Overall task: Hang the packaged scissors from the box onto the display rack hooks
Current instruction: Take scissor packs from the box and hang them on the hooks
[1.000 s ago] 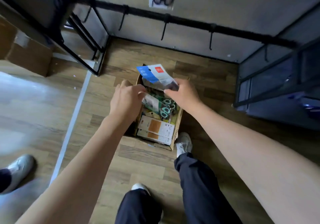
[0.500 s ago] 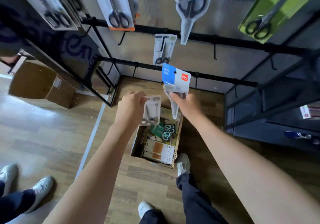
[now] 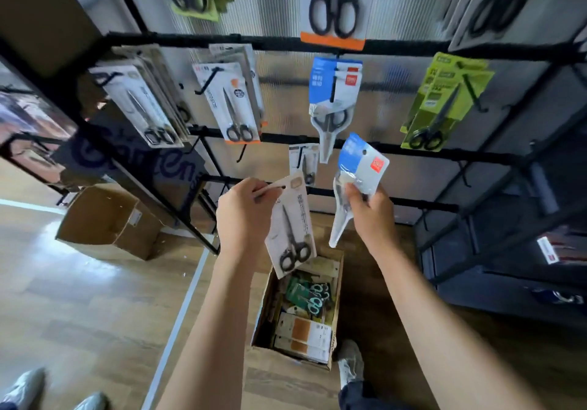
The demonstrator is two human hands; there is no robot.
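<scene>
From the head camera, looking down past two bare arms at a rack and a box. Left hand (image 3: 244,216) raised in front of the rack, fingers curled round the top edge of a white scissors pack (image 3: 290,228), with black-handled scissors showing at the low end of the card. Right hand (image 3: 370,211) up beside it, pinching a blue and white scissors pack (image 3: 359,174) near its middle, clear pointed tip hanging down. Both packs up in the air above the box, near each other but not touching, and not on any hook. Brown cardboard box (image 3: 262,314) open on the wood floor between the arms, with more packs inside: green ones (image 3: 306,293) near the middle and white and tan ones (image 3: 305,335) at the near end. Black display rack (image 3: 413,149) standing behind the hands, bars running across with hooks sticking out. Hanging already on the hooks: a matching blue and white pack (image 3: 333,101) just above the right hand, white packs (image 3: 235,104) to the left, more pale packs (image 3: 143,104) further left, green packs (image 3: 441,101) to the right, and a big orange-edged pack (image 3: 333,6) at the top. Small pack (image 3: 303,163) on a lower bar right behind the hands. Another brown box (image 3: 108,222) on the floor to the left. Grey shoes (image 3: 25,387) at the bottom left corner, one more shoe (image 3: 351,362) next to the open box
</scene>
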